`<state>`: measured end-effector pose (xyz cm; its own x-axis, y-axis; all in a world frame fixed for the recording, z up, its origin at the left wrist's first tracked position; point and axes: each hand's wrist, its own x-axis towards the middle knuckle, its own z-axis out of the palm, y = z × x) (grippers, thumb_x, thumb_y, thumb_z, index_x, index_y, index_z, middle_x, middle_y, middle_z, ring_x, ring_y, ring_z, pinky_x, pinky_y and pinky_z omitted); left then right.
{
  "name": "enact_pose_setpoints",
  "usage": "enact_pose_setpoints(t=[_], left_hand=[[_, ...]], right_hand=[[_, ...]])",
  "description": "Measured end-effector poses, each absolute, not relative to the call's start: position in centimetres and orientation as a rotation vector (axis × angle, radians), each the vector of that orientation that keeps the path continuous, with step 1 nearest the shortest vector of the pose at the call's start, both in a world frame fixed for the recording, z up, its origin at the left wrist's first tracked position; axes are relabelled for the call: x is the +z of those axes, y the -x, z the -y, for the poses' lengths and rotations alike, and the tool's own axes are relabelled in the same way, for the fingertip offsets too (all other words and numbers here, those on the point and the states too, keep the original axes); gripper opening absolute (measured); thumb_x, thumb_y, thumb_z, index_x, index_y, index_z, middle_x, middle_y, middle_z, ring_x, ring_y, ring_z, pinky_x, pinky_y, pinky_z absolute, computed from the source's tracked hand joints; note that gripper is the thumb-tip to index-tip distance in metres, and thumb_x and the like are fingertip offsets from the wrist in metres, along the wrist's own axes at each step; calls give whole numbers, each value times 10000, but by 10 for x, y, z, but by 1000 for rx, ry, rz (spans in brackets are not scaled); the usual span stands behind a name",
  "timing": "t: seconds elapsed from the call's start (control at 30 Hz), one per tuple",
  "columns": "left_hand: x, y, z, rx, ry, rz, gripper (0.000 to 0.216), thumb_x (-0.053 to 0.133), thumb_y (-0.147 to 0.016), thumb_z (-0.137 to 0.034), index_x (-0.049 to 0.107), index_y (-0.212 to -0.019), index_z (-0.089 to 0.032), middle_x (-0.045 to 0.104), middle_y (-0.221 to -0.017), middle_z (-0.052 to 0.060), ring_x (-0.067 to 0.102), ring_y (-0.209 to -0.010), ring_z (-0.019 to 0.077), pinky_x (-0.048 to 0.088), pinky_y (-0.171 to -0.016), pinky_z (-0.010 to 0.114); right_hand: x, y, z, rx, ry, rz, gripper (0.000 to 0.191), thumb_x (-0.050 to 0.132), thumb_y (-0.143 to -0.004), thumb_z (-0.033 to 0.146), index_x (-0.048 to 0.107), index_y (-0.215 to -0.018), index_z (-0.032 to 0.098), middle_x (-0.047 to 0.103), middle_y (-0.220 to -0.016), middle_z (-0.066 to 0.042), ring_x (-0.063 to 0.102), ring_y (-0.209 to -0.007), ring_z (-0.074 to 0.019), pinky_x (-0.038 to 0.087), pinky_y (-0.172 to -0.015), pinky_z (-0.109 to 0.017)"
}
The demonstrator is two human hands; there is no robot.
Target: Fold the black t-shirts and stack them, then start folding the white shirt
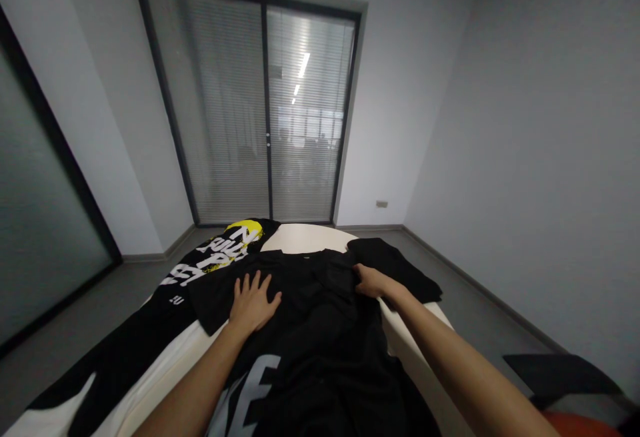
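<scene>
A black T-shirt (pixel 310 330) with large pale grey lettering lies spread over the table, its neckline toward the far end. My left hand (pixel 254 302) rests flat on its left chest area, fingers spread. At the shirt's right shoulder, my right hand (pixel 371 282) is closed with the fingers bent onto the fabric; the fingertips are partly hidden. The cloth near that hand is creased, and the right sleeve does not show spread out as the left one does. The lower part of the shirt runs out of view between my forearms.
On the left, a black garment with white and yellow print (pixel 220 257) hangs along the white table (pixel 305 238). A folded black cloth (pixel 395 264) lies at the far right corner. A dark chair (pixel 563 374) stands at the lower right. Glass panels with blinds (pixel 225 110) are beyond.
</scene>
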<state>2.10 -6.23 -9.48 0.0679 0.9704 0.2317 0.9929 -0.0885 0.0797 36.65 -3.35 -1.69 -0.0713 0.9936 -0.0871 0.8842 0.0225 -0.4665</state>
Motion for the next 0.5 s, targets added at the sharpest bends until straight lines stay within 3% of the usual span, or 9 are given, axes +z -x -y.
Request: enact_pose_setpoints(t=[0.17,0.23,0.37,0.5], left_hand=[[-97,-21,61,-344,2219,2055,680,411,-924,-600,488,-1471,-205,397,-1564,149,333,-1431,428,150,-1170,575],[-97,-21,61,-342,2215,2057,682,409,-924,-604,485,-1474,-208,398,-1565,143,335,-1430,427,152,-1170,573],[-95,-22,63,-323,2216,2052,684,401,-928,-600,477,-1480,-205,400,-1563,147,334,-1431,425,154,-1167,577],[-90,-24,67,-293,2227,2045,659,408,-928,-599,467,-1486,-253,402,-1563,144,335,-1430,429,144,-1162,584]], right_hand=[[-13,-377,51,711,1910,2079,800,751,-584,95,559,-1355,185,687,-1211,-130,697,-974,-249,550,-805,-305],[-7,-384,55,640,1950,2110,737,745,-610,97,598,-1321,216,715,-1145,-108,709,-921,-248,558,-762,-308],[9,-393,61,280,2132,2209,504,686,-683,69,707,-1162,225,732,-1084,-120,702,-1005,-292,543,-818,-345],[16,-388,66,263,2224,2367,504,791,-583,98,753,-1076,195,720,-1097,-153,692,-1026,-361,541,-825,-387]])
